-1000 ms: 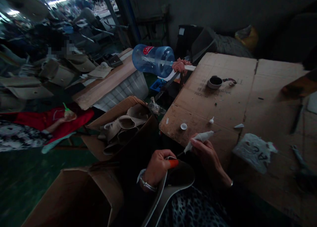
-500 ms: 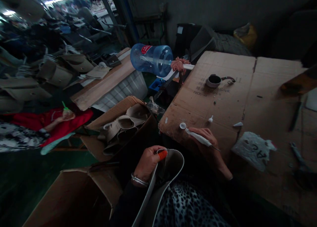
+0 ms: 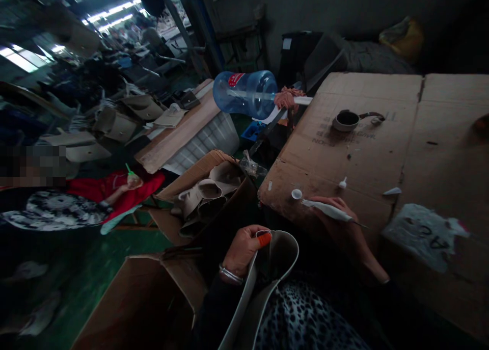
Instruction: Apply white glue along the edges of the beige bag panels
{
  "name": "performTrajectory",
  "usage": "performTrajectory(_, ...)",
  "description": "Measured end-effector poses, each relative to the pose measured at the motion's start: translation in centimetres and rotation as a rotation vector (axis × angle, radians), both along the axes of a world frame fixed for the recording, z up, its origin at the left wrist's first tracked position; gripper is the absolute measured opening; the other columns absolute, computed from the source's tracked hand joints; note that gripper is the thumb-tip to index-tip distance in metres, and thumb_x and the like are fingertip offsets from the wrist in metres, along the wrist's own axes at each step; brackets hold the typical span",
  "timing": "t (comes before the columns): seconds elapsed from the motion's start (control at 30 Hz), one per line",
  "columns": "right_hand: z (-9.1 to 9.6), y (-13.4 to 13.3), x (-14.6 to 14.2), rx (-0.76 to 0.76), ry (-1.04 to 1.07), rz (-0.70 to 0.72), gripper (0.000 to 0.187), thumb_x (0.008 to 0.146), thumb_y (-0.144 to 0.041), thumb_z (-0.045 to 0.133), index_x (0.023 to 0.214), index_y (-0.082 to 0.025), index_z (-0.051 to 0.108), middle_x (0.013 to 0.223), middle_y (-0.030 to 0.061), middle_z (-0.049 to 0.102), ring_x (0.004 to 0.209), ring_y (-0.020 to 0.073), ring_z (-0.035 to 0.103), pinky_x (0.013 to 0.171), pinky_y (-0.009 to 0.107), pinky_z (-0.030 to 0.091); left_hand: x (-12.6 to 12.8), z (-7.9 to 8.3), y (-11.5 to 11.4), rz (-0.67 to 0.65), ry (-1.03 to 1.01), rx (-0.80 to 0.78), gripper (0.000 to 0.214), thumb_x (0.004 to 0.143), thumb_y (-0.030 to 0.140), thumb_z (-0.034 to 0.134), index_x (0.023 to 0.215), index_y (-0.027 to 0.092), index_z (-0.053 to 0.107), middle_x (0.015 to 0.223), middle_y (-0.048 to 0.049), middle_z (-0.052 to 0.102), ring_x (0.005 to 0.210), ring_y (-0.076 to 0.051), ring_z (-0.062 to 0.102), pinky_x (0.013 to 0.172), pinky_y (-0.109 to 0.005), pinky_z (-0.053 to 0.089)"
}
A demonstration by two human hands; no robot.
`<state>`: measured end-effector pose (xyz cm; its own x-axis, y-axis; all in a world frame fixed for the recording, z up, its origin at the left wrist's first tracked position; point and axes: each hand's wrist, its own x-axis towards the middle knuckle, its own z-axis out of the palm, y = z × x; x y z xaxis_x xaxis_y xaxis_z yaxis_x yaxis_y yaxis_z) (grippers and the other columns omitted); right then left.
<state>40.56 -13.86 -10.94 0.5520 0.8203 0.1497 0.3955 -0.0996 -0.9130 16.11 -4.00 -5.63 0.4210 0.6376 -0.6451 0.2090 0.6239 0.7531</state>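
My left hand (image 3: 241, 252), with an orange cover on one digit, is closed on the upper edge of a beige, leather-like panel (image 3: 287, 258). The panel curves into a loop over my lap, and its lower end runs out of view. At the cardboard-covered table's edge, my right hand (image 3: 346, 225) is closed around a slim white tapered tool (image 3: 328, 210) with a thin dark tip pointing right. Beside the tool's left end is a small round white cup (image 3: 296, 194). A small white nozzle-like piece (image 3: 343, 183) rests farther back on the cardboard.
The cardboard-topped table (image 3: 385, 161) carries a dark roll-shaped ring (image 3: 346, 122) and a clear plastic bag (image 3: 420, 235). An open box (image 3: 168, 222) holds beige pieces, left of my hands. A blue water bottle (image 3: 244, 94) lies behind. A co-worker (image 3: 57, 207) sits at left.
The camera has turned left, so the scene sits farther right and more of the co-worker shows. Both hands keep their holds on the panel and the white tool.
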Motion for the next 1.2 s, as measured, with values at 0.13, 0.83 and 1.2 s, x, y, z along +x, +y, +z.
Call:
performTrajectory(0.13, 1.5, -0.4, -0.9, 0.075, 0.172, -0.060, 0.030, 0.088, -0.051, 0.069, 0.106, -0.027, 0.073, 0.113, 0.0066, 0.070, 0.104, 0.0303, 0.063, 0.096, 0.047, 0.047, 0.0, 0.1, 0.0, 0.005, -0.004, -0.008, 0.045, 0.052, 0.040, 0.094, 0.080, 0.012, 0.074, 0.071, -0.0005, 0.068, 0.064, -0.012, 0.058, 0.065, -0.025, 0.046)
performTrajectory(0.83, 3.7, 0.0, -4.3, -0.011, 0.836, 0.332, 0.028, 0.086, -0.046, 0.072, 0.081, -0.018, 0.069, 0.077, 0.0015, 0.065, 0.077, 0.0195, 0.059, 0.075, 0.032, 0.045, 0.4, 0.4, -0.5, -0.075, -0.034, -0.048, 0.040, 0.056, 0.037, 0.094, 0.082, 0.012, 0.075, 0.072, -0.0013, 0.071, 0.063, -0.011, 0.060, 0.063, -0.023, 0.047)
performTrajectory(1.2, 3.6, 0.8, -4.5, -0.037, 0.800, 0.332, 0.035, 0.084, -0.052, 0.072, 0.086, -0.018, 0.070, 0.073, 0.0019, 0.063, 0.074, 0.0203, 0.059, 0.073, 0.033, 0.047, 0.1, -0.4, -1.1, -0.101, -0.060, 0.001, 0.032, 0.066, 0.035, 0.086, 0.085, 0.014, 0.071, 0.073, -0.0005, 0.068, 0.062, -0.011, 0.057, 0.062, -0.023, 0.044)
